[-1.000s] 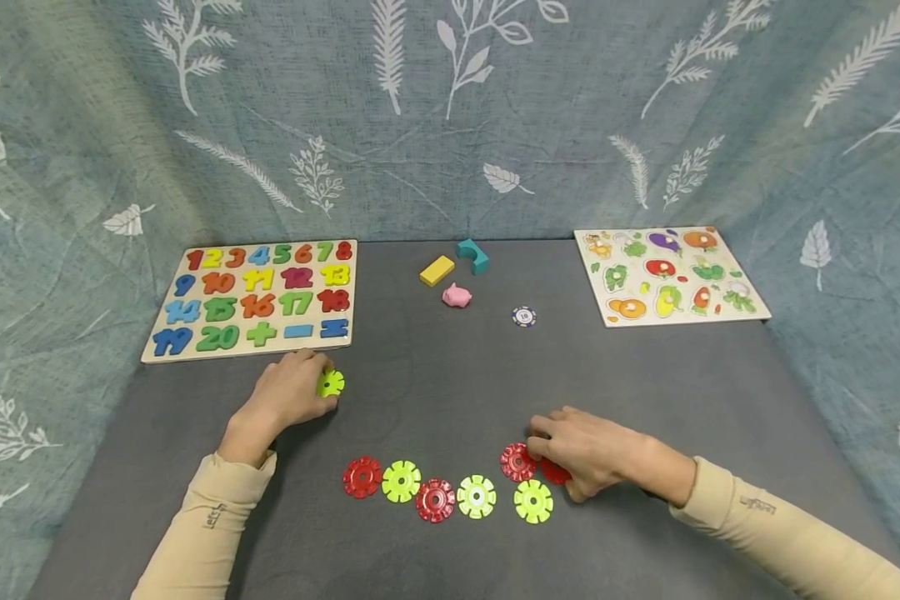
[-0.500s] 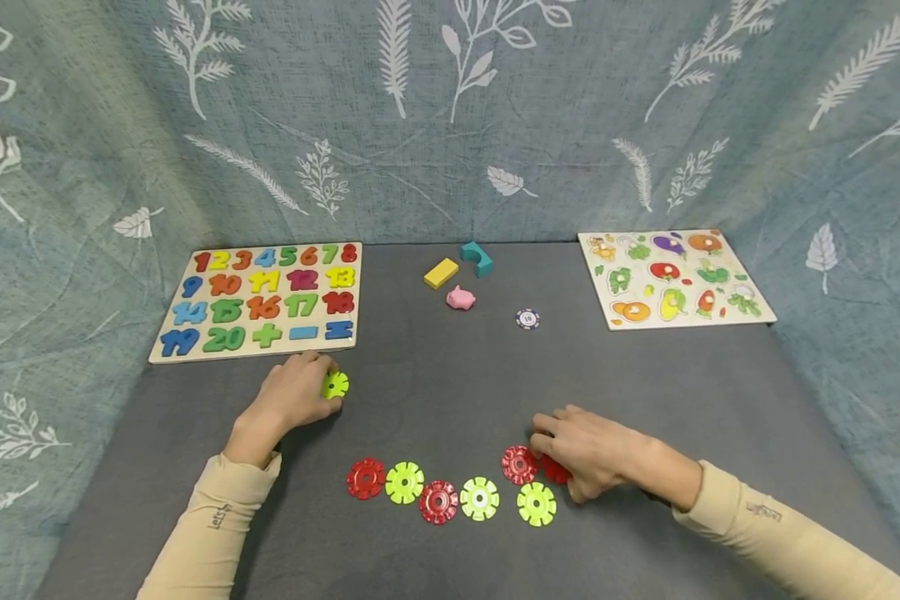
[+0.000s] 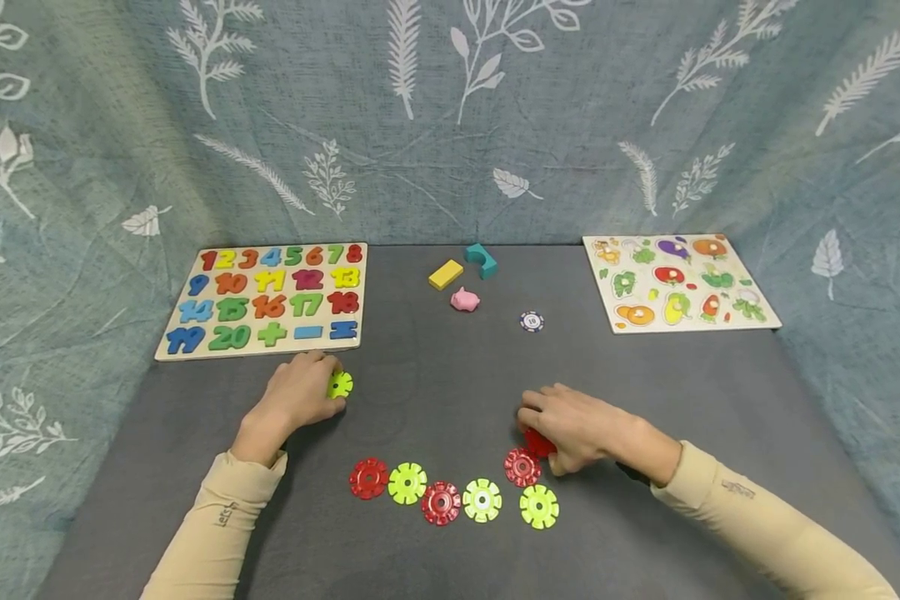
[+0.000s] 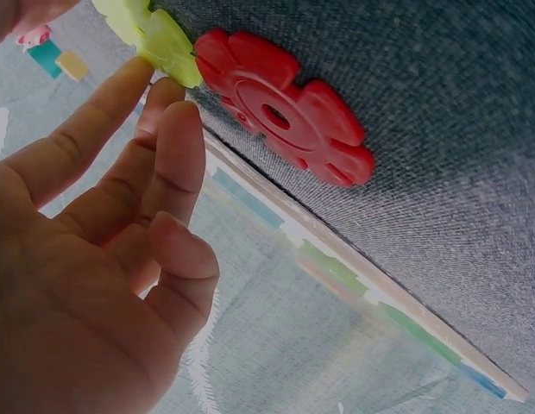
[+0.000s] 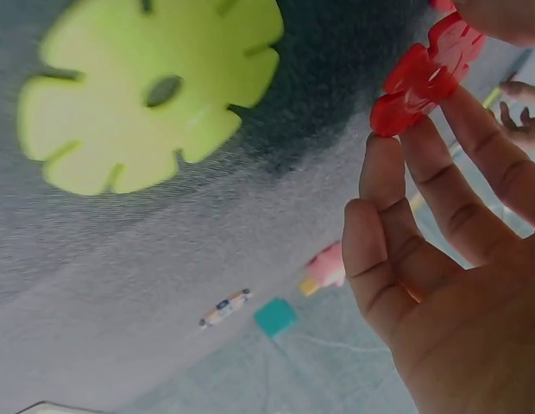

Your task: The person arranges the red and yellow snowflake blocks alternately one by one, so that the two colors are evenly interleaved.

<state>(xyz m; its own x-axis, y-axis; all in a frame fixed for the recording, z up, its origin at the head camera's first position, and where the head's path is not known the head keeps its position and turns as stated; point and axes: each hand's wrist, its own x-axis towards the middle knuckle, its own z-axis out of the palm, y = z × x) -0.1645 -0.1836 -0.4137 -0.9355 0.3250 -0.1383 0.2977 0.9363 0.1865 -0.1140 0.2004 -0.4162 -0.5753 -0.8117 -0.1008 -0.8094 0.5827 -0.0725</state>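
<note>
Leaf-patterned cloth (image 3: pixel 435 183) backs a dark table (image 3: pixel 435 392); near the number board (image 3: pixel 288 346), the left hand (image 3: pixel 296 394) pinches a yellow-green disc (image 3: pixel 342 384), while the right hand (image 3: pixel 573 423) grips a red disc (image 3: pixel 540 444) beside a row of discs (image 3: pixel 429 504).

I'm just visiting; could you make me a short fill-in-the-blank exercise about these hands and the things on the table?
1. The right hand holds a disc whose colour is ____.
2. On the board nearest the left hand, the highest number is ____.
3. The small pink toy has the shape of a ____.
4. The block near the teal arch-shaped block is coloured ____.

Missing words: red; 20; pig; yellow.
</note>
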